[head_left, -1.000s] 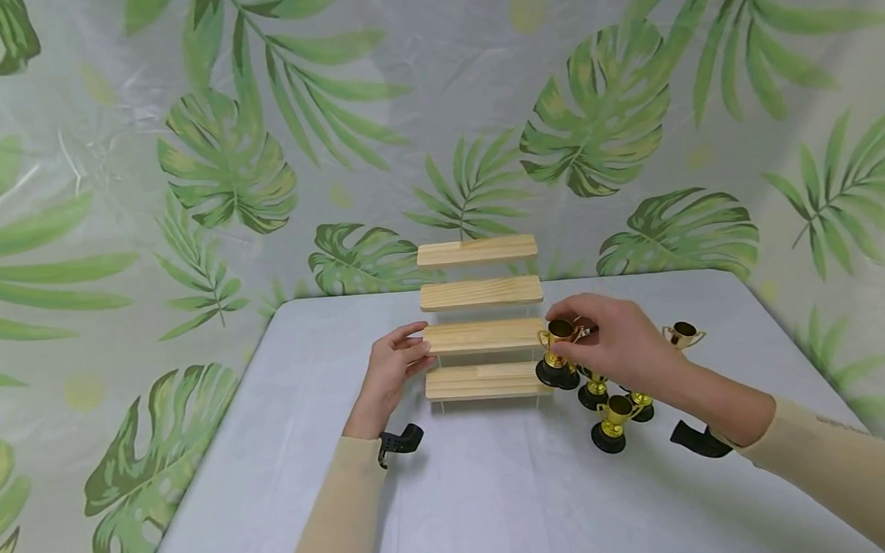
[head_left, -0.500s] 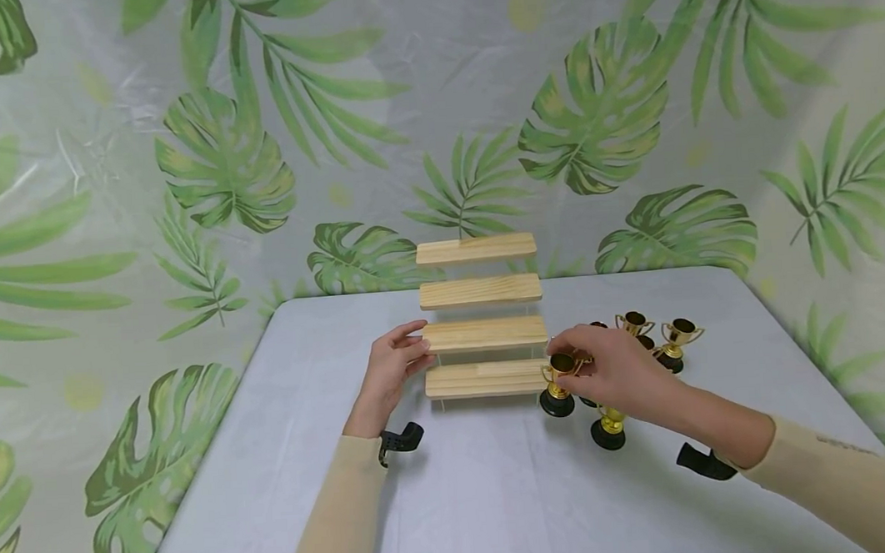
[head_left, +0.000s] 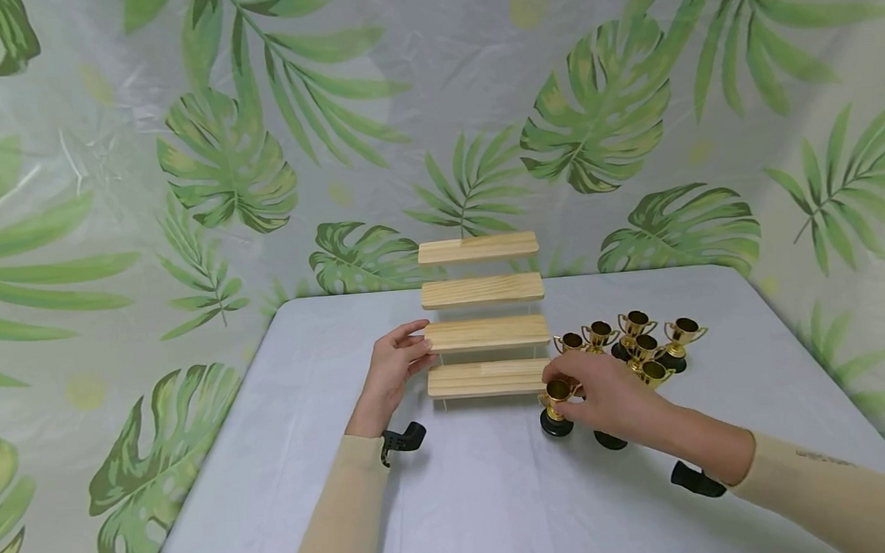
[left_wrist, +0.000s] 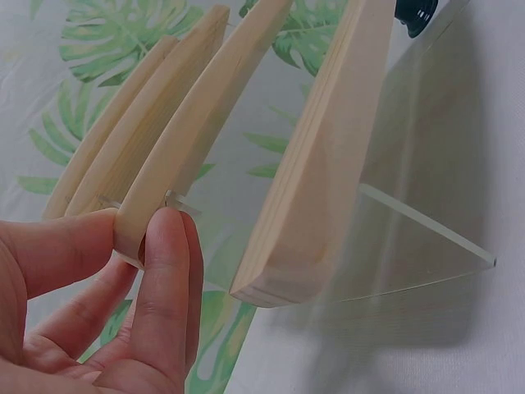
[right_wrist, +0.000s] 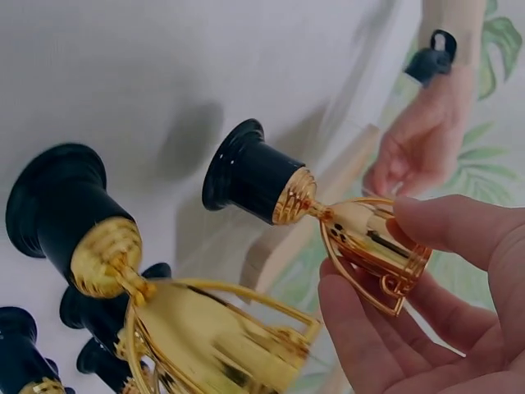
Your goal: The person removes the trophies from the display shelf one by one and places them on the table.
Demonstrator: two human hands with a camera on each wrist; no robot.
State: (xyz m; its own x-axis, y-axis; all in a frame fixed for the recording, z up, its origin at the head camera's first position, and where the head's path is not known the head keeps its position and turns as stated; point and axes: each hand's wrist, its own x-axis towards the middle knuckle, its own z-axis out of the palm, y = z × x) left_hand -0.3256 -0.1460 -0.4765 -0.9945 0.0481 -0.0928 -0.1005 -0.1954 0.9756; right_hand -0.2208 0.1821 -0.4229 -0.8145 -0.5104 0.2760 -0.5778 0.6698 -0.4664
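A tiered display stand with pale wooden shelves [head_left: 486,334] and clear side panels [left_wrist: 410,254] stands mid-table. My left hand [head_left: 393,369] pinches the left end of its second shelf from the bottom between thumb and fingers. Just right of the lowest shelf, my right hand [head_left: 606,393] holds a small gold trophy cup [right_wrist: 373,238] by its bowl. The cup is upright on a black base [head_left: 555,425]; whether that base touches the cloth I cannot tell. Another trophy [right_wrist: 221,336] is close beside it in the right wrist view, mostly hidden by my hand in the head view.
Several more gold trophies with black bases stand behind and right of my right hand, among them one trophy [head_left: 684,335] farthest right. A white cloth covers the table [head_left: 469,492]. A leaf-patterned curtain [head_left: 478,99] hangs behind.
My right hand has moved toward the table front, bringing the held trophy down from beside the lower shelves. More trophies behind it have come into view. The left hand stays on the shelf.
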